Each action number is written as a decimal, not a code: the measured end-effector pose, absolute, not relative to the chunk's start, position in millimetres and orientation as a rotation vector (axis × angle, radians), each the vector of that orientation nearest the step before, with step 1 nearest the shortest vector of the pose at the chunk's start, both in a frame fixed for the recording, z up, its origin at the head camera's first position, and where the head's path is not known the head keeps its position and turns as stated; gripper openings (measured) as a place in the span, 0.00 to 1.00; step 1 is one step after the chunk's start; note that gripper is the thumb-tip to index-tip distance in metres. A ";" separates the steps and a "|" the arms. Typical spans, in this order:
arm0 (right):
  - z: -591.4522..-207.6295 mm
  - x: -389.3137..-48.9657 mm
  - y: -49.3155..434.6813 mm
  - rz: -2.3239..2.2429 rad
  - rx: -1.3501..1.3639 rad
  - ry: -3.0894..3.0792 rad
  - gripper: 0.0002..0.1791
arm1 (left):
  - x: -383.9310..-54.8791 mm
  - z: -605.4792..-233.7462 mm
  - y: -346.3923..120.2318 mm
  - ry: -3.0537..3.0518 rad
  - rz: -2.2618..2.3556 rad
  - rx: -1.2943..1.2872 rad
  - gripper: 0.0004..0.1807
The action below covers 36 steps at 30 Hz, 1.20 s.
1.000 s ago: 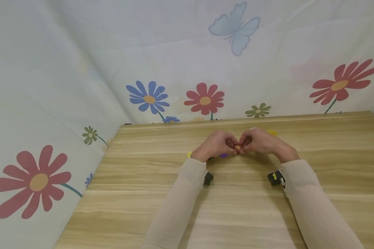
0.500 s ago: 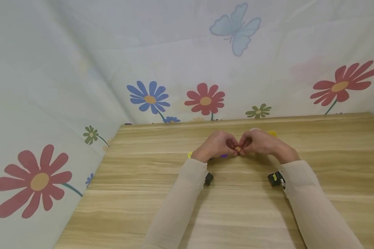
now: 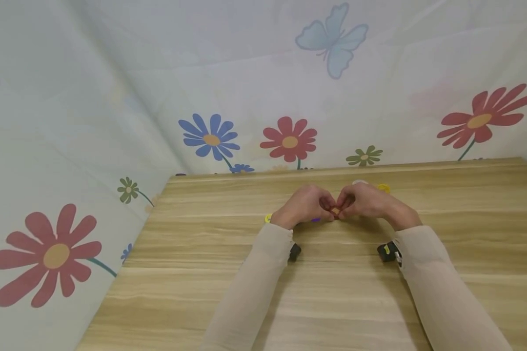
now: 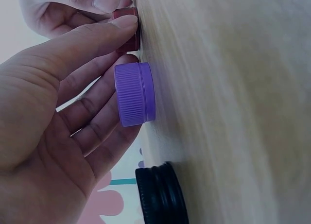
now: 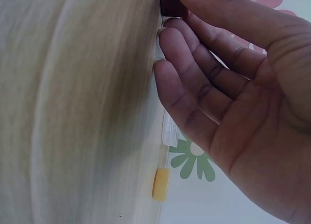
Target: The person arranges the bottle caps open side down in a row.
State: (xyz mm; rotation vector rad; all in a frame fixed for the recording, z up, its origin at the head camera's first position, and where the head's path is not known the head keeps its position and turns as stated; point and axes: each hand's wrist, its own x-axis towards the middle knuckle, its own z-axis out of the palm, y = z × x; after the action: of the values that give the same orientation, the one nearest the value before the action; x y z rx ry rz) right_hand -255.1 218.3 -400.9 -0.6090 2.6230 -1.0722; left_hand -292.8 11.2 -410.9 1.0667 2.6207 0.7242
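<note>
A small red bottle cap (image 3: 335, 210) with a gold mark on top sits at the tabletop between my two hands. My left hand (image 3: 307, 202) pinches it from the left, its thumb across the near side. From the right, my right hand (image 3: 366, 201) holds the same cap (image 5: 171, 4) between thumb and fingers. In the left wrist view a ribbed purple cap (image 4: 131, 95) stands close beside the left fingers. Below it in that view is a black cap (image 4: 163, 195). Part of the red cap is hidden by fingertips.
Behind the right hand lie a yellow cap (image 3: 383, 187) and a whitish clear cap (image 5: 170, 129). A bright yellow cap (image 3: 268, 218) shows partly beside the left wrist. A flowered cloth (image 3: 246, 87) hangs along the back edge of the wooden table (image 3: 193, 253).
</note>
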 end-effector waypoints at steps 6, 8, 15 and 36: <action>-398.5 -254.9 219.1 -1.058 -0.608 2.625 0.11 | -292.7 -409.3 11.4 2.626 0.713 1.081 0.12; -399.0 -254.5 219.3 -1.059 -0.607 2.626 0.11 | -293.2 -409.9 11.2 2.621 0.714 1.085 0.12; -399.5 -253.5 220.5 -1.073 -0.604 2.605 0.12 | -294.0 -409.7 8.6 2.577 0.766 1.094 0.13; -391.7 -248.1 227.6 -1.205 -0.507 2.826 0.14 | -295.7 -407.2 8.9 2.760 0.992 1.045 0.14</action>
State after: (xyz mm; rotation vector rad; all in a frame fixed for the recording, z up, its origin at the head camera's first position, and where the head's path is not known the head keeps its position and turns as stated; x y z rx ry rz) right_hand -248.1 227.6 -391.7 -0.5068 2.8259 -1.2047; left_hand -295.7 8.9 -407.2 1.0445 2.7599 0.9920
